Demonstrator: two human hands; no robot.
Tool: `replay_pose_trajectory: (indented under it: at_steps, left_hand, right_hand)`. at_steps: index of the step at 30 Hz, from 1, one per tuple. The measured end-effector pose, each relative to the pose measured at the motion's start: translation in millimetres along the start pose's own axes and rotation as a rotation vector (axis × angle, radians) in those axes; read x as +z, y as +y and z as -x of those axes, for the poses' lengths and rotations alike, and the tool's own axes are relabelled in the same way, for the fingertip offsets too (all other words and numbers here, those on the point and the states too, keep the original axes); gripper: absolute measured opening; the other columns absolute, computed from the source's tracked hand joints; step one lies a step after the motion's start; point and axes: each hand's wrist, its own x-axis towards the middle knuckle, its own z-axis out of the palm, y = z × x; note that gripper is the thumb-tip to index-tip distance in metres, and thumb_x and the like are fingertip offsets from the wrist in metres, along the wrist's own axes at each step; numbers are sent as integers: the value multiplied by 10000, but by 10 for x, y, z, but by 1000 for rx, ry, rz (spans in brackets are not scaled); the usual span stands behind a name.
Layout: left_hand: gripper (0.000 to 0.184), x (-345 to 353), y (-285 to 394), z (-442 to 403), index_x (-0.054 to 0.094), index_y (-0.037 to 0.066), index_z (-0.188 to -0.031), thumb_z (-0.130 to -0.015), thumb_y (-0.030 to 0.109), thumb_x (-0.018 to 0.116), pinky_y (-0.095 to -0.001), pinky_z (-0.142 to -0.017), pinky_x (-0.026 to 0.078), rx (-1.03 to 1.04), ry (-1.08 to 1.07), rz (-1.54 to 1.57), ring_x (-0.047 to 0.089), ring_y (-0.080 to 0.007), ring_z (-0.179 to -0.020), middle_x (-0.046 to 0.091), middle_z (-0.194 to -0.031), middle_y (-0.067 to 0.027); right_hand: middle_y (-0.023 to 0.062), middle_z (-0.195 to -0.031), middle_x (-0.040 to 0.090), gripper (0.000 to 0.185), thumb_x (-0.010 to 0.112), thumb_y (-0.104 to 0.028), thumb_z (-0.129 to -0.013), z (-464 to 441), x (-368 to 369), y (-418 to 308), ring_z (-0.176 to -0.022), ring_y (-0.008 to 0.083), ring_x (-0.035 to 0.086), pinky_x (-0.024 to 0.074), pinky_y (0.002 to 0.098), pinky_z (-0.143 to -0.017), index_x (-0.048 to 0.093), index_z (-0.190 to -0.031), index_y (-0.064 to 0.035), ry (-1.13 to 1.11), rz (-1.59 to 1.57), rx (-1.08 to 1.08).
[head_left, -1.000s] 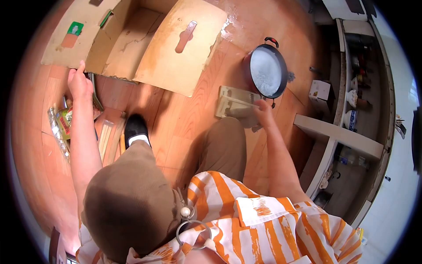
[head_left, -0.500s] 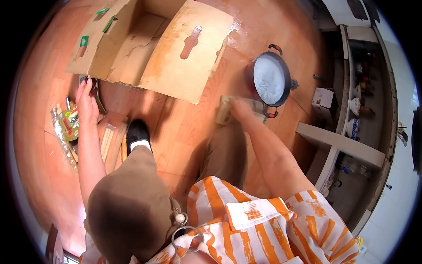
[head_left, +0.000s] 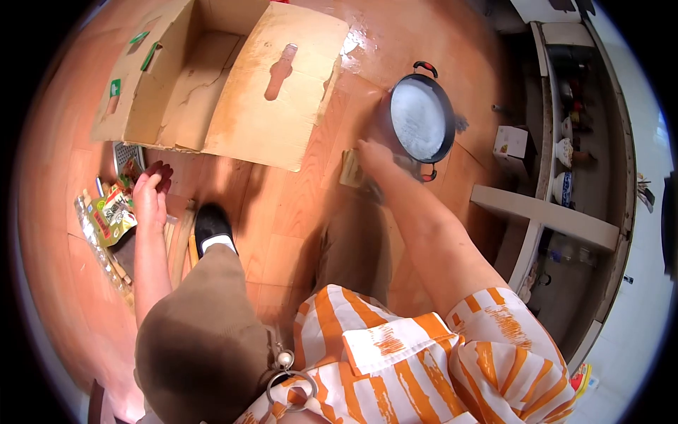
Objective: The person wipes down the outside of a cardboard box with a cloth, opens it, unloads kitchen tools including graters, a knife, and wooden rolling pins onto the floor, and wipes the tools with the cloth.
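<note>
My left hand (head_left: 151, 196) is above the floor at the left, fingers loosely apart and nothing visible in it. Around it lie a green and red printed packet (head_left: 113, 218), a metal grater (head_left: 127, 157) and several wooden sticks (head_left: 185, 233). My right hand (head_left: 376, 158) is low beside the pan, its fingers closed on a beige, cloth-like piece (head_left: 351, 168); blur hides its exact kind. The black two-handled pan (head_left: 446, 141) stands right of that hand, with whitish, foamy-looking contents (head_left: 418, 119).
An open cardboard box (head_left: 247, 120) with its flap spread toward me sits at the upper left. Wet patches (head_left: 353, 42) shine on the wooden floor. Along the right run shelves (head_left: 544, 219) with bowls (head_left: 563, 152) and a small white box (head_left: 511, 145). My shoe (head_left: 212, 225) is beside the sticks.
My left hand has come away from the box's lower corner, down toward the packet. My right hand has shifted left and up with the beige piece. The whole view has shifted slightly.
</note>
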Motion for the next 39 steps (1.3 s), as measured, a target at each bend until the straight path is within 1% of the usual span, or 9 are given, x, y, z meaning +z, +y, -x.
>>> replay_pose_trajectory:
  at_steps: [7,10,16,21,26,31,36,38,39]
  left_hand:
    - [251,83,-52,147,549,2,-1037,-790,32,513,-311,-815,427,-65,-22,-40,575,-197,-904,607,-951,-93]
    - [235,141,-64,203,555,3,-1021,-793,34,511,-303,-796,435,-85,-46,-75,580,-194,-882,612,-924,-89]
    - [166,460,-11,512,583,10,-951,-811,55,507,-213,-658,448,-159,-178,-145,587,-139,-768,619,-853,-80]
    - [135,807,138,815,597,28,-897,-816,119,538,-203,-680,429,-188,-582,-419,572,-90,-773,618,-826,-36]
    - [190,1151,326,999,586,28,-960,-805,133,556,-226,-774,403,-88,-773,-462,532,-91,-862,600,-896,-25]
    - [200,1254,398,1022,566,38,-993,-818,134,555,-241,-815,387,-45,-858,-460,494,-89,-906,554,-934,-3]
    - [224,1211,421,988,559,31,-986,-816,173,595,-241,-834,387,-122,-889,-455,494,-84,-902,554,-924,-1]
    - [246,1232,551,1012,557,29,-989,-816,196,609,-242,-843,388,-199,-921,-428,496,-84,-902,555,-921,-2]
    - [315,1278,652,1056,552,25,-1010,-798,244,630,-254,-865,380,-70,-911,-408,495,-94,-922,559,-939,-15]
  right_hand:
    - [131,-854,610,160,510,-150,-768,18,-16,93,-837,320,590,461,410,-710,527,-898,-58,-100,29,-35]
    - [131,-792,616,158,512,-81,-717,87,-203,141,-793,312,597,472,408,-659,515,-875,-85,-41,-5,1]
    - [148,-894,594,287,584,-63,-674,305,-1013,-73,-881,333,559,462,383,-722,543,-957,-80,83,-219,33]
    - [18,-900,602,234,528,50,-787,431,-1666,-3,-857,100,558,451,234,-762,558,-1013,-4,163,-1085,-101]
    - [105,-948,600,229,587,3,-788,578,-1994,-125,-919,199,578,486,349,-825,555,-1010,-45,292,-1881,-405]
    - [111,-951,606,203,586,-37,-797,631,-1891,-355,-920,210,586,484,360,-832,559,-996,-62,257,-2172,-410]
    - [115,-949,611,221,590,-57,-795,630,-1748,-301,-921,212,590,486,365,-835,558,-1014,-63,219,-2184,-394]
    - [124,-960,615,212,590,-100,-804,720,-1774,-280,-908,226,598,496,375,-826,574,-1011,-60,353,-2136,-218]
    - [137,-979,611,210,572,-136,-817,729,-1780,-231,-912,238,599,505,384,-815,582,-1012,-60,285,-2205,-239]
